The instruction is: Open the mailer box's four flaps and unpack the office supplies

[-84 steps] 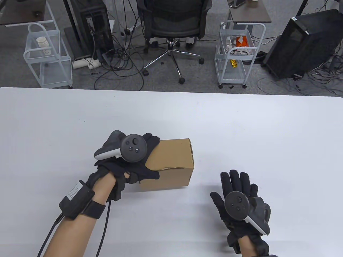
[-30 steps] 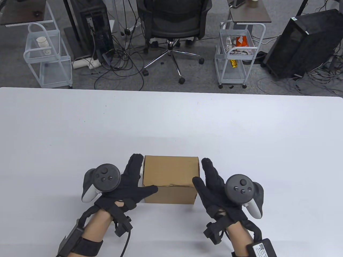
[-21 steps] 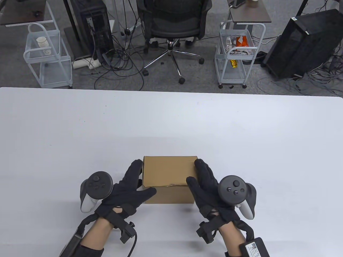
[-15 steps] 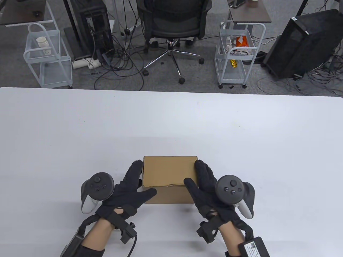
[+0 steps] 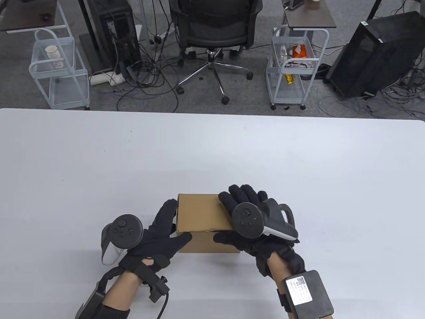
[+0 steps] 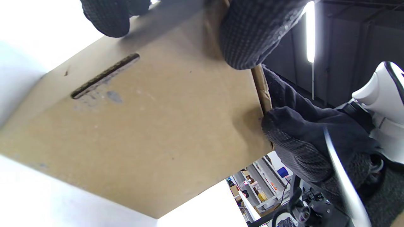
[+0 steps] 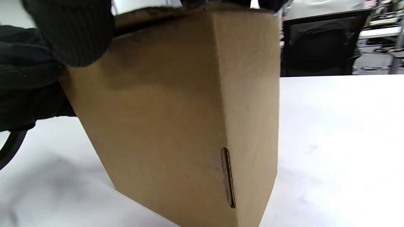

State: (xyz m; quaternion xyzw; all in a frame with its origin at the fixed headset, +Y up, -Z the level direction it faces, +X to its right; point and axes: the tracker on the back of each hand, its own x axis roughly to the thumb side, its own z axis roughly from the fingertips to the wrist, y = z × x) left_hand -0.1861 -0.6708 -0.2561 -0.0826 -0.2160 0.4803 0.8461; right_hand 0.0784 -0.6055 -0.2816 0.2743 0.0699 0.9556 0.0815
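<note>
A closed brown cardboard mailer box [image 5: 199,214] stands near the table's front edge. My left hand [image 5: 167,227] holds its left end, fingers flat along the left side and thumb on the front face. My right hand [image 5: 240,216] lies over the box's right top, fingers curled across the lid and thumb on the front face near the lid seam. The left wrist view shows the box [image 6: 151,126] up close with a slot in its wall. The right wrist view shows the box [image 7: 176,110], my thumb at its top edge. The contents are hidden.
The white table [image 5: 298,159] stretches far behind and to both sides of the box. Beyond its far edge stand an office chair [image 5: 215,33], two wire carts [image 5: 292,66] and computer towers [image 5: 375,56] on the floor.
My right hand has risen from the box's right side and turned over onto its top right, thumb on the front. The left hand and the box have stayed in place.
</note>
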